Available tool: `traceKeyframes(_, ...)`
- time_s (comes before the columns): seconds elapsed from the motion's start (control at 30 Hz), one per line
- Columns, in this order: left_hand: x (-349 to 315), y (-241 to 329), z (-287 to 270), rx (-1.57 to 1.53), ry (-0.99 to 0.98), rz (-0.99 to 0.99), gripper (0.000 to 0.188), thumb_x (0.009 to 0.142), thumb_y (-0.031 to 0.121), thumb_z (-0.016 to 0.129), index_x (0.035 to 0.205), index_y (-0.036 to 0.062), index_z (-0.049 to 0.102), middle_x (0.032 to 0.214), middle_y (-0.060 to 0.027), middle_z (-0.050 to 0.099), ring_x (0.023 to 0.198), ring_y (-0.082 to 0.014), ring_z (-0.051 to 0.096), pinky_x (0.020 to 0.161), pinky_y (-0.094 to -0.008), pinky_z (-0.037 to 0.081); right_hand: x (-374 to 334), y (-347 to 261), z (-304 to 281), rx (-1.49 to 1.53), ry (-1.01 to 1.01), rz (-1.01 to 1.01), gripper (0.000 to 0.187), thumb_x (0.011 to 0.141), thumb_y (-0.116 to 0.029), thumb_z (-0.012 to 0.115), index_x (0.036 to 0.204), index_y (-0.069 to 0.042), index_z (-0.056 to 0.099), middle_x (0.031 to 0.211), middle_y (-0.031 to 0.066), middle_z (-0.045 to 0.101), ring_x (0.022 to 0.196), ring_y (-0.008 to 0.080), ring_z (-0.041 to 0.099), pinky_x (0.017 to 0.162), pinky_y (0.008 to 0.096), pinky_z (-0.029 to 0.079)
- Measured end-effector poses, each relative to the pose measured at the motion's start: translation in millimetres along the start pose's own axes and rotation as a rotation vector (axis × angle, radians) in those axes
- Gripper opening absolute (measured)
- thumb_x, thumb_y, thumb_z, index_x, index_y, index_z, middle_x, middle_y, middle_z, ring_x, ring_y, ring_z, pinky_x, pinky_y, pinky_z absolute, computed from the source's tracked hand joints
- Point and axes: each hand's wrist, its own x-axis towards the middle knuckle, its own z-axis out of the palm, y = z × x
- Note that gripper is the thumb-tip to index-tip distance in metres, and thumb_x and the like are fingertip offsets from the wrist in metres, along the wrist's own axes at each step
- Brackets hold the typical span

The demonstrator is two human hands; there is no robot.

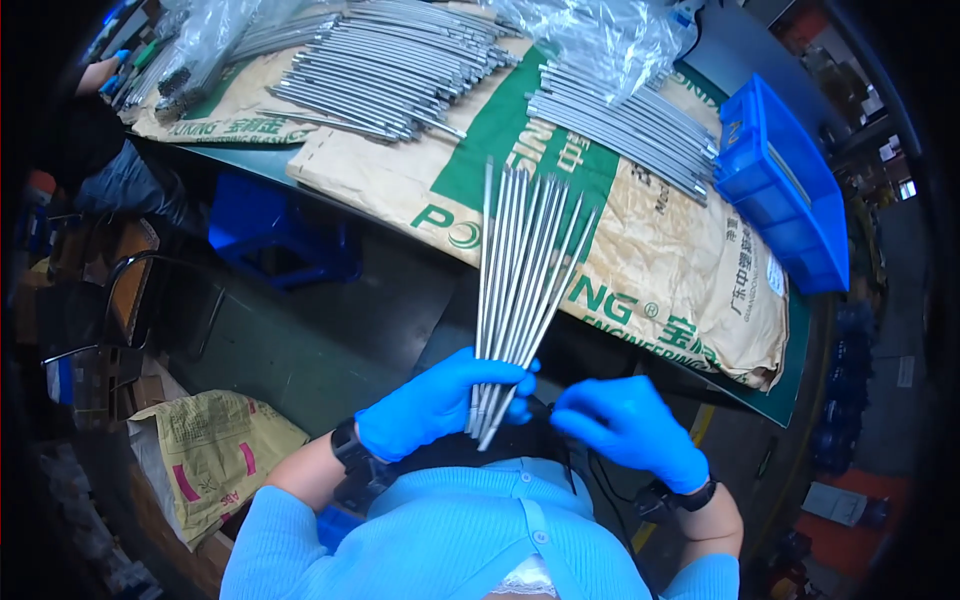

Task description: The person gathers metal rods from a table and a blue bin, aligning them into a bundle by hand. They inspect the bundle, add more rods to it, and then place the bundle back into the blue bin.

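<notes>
A fanned bundle of thin silver metal rods point(518, 290) stands nearly upright in front of my body. My left hand point(430, 405), in a blue glove, is wrapped round the rods near their lower ends. Their upper ends spread out over the table's near edge. To the right of the bundle and apart from it is my right hand point(625, 425), also blue-gloved. Its fingers are curled in towards the thumb, and no rod shows in them.
Rows of rods point(390, 70) and a second group point(620, 125) lie on printed paper sacks point(390, 190) covering the green table. Clear plastic wrap point(610, 40) covers some. A blue bin point(780, 190) stands right. A blue stool point(280, 240) is below; another person's gloved hand point(115, 70) shows far left.
</notes>
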Motion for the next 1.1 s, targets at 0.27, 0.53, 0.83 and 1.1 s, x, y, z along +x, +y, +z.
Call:
traceKeyframes(0.27, -63, 41, 30, 0.046, 0.004, -0.158, 0.038, 0.088, 0.029, 0.050, 0.110, -0.0019, 0.050, 0.076, -0.0095, 0.055, 0.059, -0.0183, 0.056, 0.058, -0.0327, 0.052, 90, -31, -38, -0.685, 0.658, -0.775, 0.047, 0.069, -0.015, 0.065, 0.113, -0.003, 0.053, 0.114, 0.0161, 0.056, 0.118, 0.0290, 0.047, 0.104, 0.0476, 0.029)
traceKeyframes(0.53, -67, 99, 84, -0.070, -0.490, 0.191, 0.059, 0.093, 0.049, 0.034, 0.118, -0.0027, 0.047, 0.085, -0.0163, 0.060, 0.066, -0.0268, 0.059, 0.071, -0.0392, 0.050, 133, -51, -84, -0.207, 0.957, -0.828, 0.029, 0.072, -0.011, 0.066, 0.100, -0.004, 0.059, 0.090, 0.0110, 0.063, 0.081, 0.0241, 0.062, 0.072, 0.0351, 0.049)
traceKeyframes(0.83, 3, 154, 92, -0.002, -0.548, 0.507, 0.040, 0.095, 0.027, 0.043, 0.127, 0.0026, 0.042, 0.101, -0.0123, 0.060, 0.088, -0.0263, 0.059, 0.090, -0.0384, 0.044, 62, -38, -141, 0.659, 1.101, -0.544, 0.012, 0.083, -0.013, 0.064, 0.090, -0.003, 0.060, 0.071, 0.0018, 0.059, 0.067, 0.0092, 0.058, 0.061, 0.0239, 0.046)
traceKeyframes(1.1, 30, 163, 162, 0.687, -0.312, 0.867, 0.055, 0.084, 0.011, 0.060, 0.133, 0.0026, 0.036, 0.117, -0.0137, 0.055, 0.112, -0.0244, 0.052, 0.099, -0.0363, 0.039, 70, -7, -113, 0.655, 0.968, -0.596, 0.018, 0.081, -0.018, 0.068, 0.086, -0.002, 0.061, 0.076, 0.0033, 0.062, 0.069, 0.0101, 0.059, 0.062, 0.0254, 0.047)
